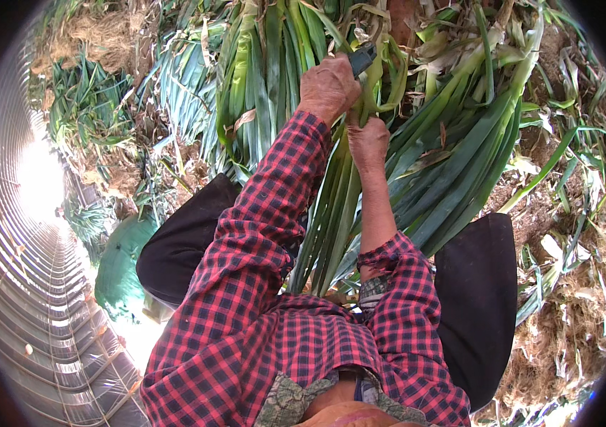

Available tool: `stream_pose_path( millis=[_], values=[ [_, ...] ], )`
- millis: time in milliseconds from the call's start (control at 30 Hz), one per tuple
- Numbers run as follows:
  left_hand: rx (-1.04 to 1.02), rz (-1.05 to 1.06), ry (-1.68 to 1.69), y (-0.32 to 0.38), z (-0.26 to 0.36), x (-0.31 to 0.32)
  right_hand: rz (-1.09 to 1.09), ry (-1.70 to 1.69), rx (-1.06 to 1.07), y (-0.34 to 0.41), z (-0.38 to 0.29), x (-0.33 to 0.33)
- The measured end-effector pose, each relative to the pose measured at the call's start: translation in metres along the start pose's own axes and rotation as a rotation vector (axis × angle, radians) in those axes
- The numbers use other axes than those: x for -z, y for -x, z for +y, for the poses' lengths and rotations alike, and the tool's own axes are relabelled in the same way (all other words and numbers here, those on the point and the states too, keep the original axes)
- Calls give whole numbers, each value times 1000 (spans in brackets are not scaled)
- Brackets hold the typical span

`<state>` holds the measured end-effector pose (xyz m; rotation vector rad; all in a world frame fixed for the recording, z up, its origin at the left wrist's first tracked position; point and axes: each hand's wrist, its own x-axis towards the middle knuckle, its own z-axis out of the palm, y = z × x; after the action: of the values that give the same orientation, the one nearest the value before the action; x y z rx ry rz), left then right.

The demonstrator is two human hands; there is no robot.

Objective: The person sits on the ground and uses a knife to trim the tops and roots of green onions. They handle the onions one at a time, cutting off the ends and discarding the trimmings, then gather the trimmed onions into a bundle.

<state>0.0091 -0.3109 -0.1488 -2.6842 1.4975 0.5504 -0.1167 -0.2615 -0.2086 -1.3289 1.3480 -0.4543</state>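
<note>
My left hand [329, 88] is closed around a dark hand-held tool [363, 58]; its blunt end sticks out past my fingers, and the kind of tool cannot be told. Just below and to the right, my right hand [368, 144] grips a bunch of long green leek or onion leaves [332, 213], which hangs down between my arms. Pale, curled leaves [383, 80] loop beside both hands. A larger sheaf of leaves [452, 155] fans out to the right, and another bunch [265, 80] lies upright at the left. My fingertips are mostly hidden.
My bent knees in dark trousers [188, 245] flank the leaves. Stacked plants with fibrous roots [102, 40] lie at the upper left; root masses [559, 341] and loose leaf scraps [548, 267] cover the right side. A green rounded object [124, 267] and ribbed plastic sheeting [41, 320] are at the left.
</note>
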Motion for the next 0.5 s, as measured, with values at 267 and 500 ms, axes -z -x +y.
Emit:
stream_pose_path(
  millis=[267, 500],
  values=[
    [55, 107, 35, -16, -7, -1, -3, 391, 36, 17, -24, 2],
    [3, 83, 45, -52, -4, 12, -13, 249, 56, 18, -20, 7]
  ],
)
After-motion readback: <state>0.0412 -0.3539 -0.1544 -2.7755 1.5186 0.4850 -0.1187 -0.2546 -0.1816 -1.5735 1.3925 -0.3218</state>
